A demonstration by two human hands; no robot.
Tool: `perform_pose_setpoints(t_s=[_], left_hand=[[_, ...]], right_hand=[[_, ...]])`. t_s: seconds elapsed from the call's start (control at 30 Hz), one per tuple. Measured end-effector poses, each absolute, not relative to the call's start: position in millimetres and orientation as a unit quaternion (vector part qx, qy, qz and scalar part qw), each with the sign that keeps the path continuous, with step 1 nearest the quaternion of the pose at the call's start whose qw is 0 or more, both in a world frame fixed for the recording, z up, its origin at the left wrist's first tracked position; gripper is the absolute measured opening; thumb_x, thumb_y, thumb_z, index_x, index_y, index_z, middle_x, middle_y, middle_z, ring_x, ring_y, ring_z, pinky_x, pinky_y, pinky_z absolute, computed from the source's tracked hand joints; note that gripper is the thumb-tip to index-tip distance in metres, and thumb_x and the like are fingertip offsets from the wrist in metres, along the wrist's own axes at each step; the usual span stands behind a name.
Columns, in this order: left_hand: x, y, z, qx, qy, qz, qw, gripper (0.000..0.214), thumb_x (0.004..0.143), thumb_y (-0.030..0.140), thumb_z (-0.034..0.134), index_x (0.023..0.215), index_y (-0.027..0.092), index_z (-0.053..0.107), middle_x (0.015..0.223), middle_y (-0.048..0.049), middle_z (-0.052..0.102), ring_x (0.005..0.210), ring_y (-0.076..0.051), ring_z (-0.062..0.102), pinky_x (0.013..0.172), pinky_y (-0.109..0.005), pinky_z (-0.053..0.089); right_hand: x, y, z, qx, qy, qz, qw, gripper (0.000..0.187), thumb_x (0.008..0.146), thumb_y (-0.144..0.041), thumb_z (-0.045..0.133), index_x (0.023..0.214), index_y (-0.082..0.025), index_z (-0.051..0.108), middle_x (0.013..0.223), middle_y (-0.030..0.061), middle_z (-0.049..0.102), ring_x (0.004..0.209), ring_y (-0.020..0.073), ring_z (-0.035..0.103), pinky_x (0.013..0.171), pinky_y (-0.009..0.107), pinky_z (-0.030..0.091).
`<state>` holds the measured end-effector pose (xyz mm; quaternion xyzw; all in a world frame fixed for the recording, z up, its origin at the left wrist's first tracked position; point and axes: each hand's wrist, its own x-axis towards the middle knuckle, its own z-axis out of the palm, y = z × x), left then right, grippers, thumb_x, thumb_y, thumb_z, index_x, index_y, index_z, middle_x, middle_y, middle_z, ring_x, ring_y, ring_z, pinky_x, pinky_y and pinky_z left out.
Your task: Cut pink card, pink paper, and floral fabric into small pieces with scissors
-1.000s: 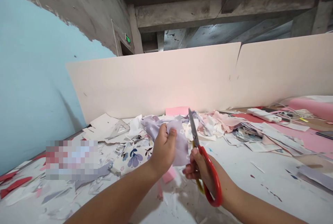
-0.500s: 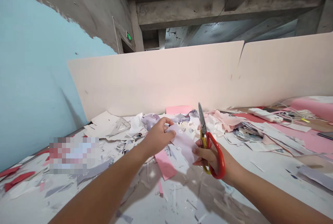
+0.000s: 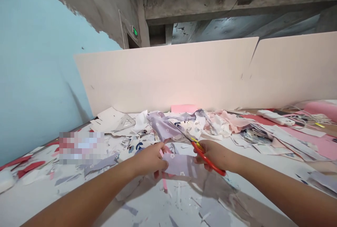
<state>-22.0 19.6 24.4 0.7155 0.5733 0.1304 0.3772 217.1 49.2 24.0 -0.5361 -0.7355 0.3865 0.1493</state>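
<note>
A small lavender piece of cloth or paper with white flowers (image 3: 180, 165) is stretched level between my two hands, low over the littered table. Thumb and fingers of my left hand (image 3: 150, 159) pinch its left edge. My right hand (image 3: 217, 154) is closed around scissors with red and yellow handles (image 3: 210, 162), and its fingertips meet the piece's right side. The scissor blades point forward and left, above the piece; whether they are parted is hard to see. Behind them lies a crumpled lavender cloth (image 3: 163, 128) beside a cream cloth with dark blue leaves (image 3: 188, 127).
Offcuts and thin scraps cover the white tabletop (image 3: 147, 206). A clear set square (image 3: 125, 123) lies at the back left. Stacked pieces (image 3: 259, 135), a white power strip (image 3: 275, 117) and a pink roll (image 3: 321, 111) are on the right. A pale partition (image 3: 168, 76) stands behind.
The piece has turned its flowered face into view and flattened out between my hands. The scissors have swung from upright to pointing forward-left. My left hand has come lower and nearer.
</note>
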Motion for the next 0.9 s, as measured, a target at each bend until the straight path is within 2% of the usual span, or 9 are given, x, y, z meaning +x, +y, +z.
perform_pose_setpoints(t_s=[0.13,0.23,0.4,0.53,0.63,0.7,0.8,0.9], left_hand=[[-27.0,19.4,15.7,0.707,0.605,0.140,0.337,0.027,0.067,0.025,0.047,0.092,0.022,0.039,0.063,0.0038,0.058,0.046,-0.010,0.051,0.041,-0.019,0.031],[-29.7,18.3,11.1,0.727,0.610,0.137,0.283,0.024,0.070,0.026,0.044,0.093,0.022,0.040,0.068,0.0025,0.058,0.053,-0.011,0.053,0.042,-0.019,0.030],[-28.9,7.0,12.9,0.770,0.612,0.091,0.157,0.021,0.074,0.029,0.038,0.093,0.024,0.044,0.063,0.0023,0.056,0.056,-0.014,0.052,0.044,-0.022,0.026],[-27.6,2.1,18.1,0.779,0.618,0.067,0.085,0.021,0.075,0.029,0.036,0.093,0.024,0.045,0.067,0.0002,0.057,0.061,-0.016,0.052,0.046,-0.024,0.025],[-27.7,2.7,20.2,0.781,0.621,0.049,0.042,0.020,0.075,0.031,0.036,0.090,0.024,0.047,0.070,-0.0015,0.058,0.063,-0.018,0.053,0.048,-0.025,0.026],[-27.8,3.0,21.2,0.784,0.620,0.036,0.020,0.021,0.076,0.033,0.035,0.090,0.024,0.048,0.070,-0.0023,0.059,0.064,-0.019,0.054,0.050,-0.025,0.028],[-27.5,3.0,23.4,0.791,0.610,0.034,-0.018,0.024,0.079,0.035,0.033,0.091,0.022,0.050,0.074,-0.0038,0.059,0.066,-0.019,0.054,0.053,-0.026,0.031],[-26.2,7.8,28.2,0.815,0.572,0.065,-0.063,0.026,0.080,0.031,0.033,0.095,0.022,0.051,0.085,-0.0057,0.056,0.072,-0.018,0.053,0.058,-0.027,0.034]], right_hand=[[222.5,52.7,21.1,-0.552,-0.762,0.290,0.174,0.018,0.064,-0.029,0.054,0.063,-0.019,0.039,0.056,-0.0044,0.042,0.046,0.0070,0.037,0.041,0.019,0.026],[231.5,49.1,21.3,-0.572,-0.775,0.222,0.147,0.019,0.064,-0.031,0.053,0.061,-0.019,0.039,0.055,-0.0040,0.042,0.046,0.0079,0.031,0.042,0.021,0.023],[249.9,46.3,25.5,-0.590,-0.795,0.128,0.058,0.013,0.064,-0.032,0.050,0.063,-0.020,0.044,0.062,-0.0002,0.052,0.051,0.0118,0.040,0.044,0.023,0.025],[264.1,50.4,28.8,-0.606,-0.786,0.120,0.017,0.010,0.058,-0.024,0.053,0.064,-0.021,0.046,0.062,0.0002,0.054,0.051,0.0135,0.045,0.043,0.023,0.023],[270.8,51.6,30.7,-0.635,-0.761,0.134,-0.014,0.010,0.060,-0.028,0.054,0.066,-0.022,0.050,0.064,0.0016,0.057,0.053,0.0166,0.050,0.043,0.024,0.026],[271.4,51.6,32.7,-0.647,-0.753,0.121,-0.017,0.014,0.065,-0.034,0.051,0.071,-0.021,0.054,0.070,0.0039,0.059,0.057,0.0193,0.053,0.045,0.026,0.030],[264.2,54.3,36.6,-0.627,-0.778,0.017,0.015,0.024,0.069,-0.033,0.049,0.086,-0.020,0.058,0.084,0.0089,0.060,0.072,0.0246,0.057,0.053,0.030,0.036],[247.1,66.0,38.2,-0.552,-0.828,-0.067,0.063,0.042,0.071,-0.027,0.049,0.113,-0.021,0.049,0.106,0.0114,0.055,0.092,0.0267,0.053,0.066,0.033,0.041]])
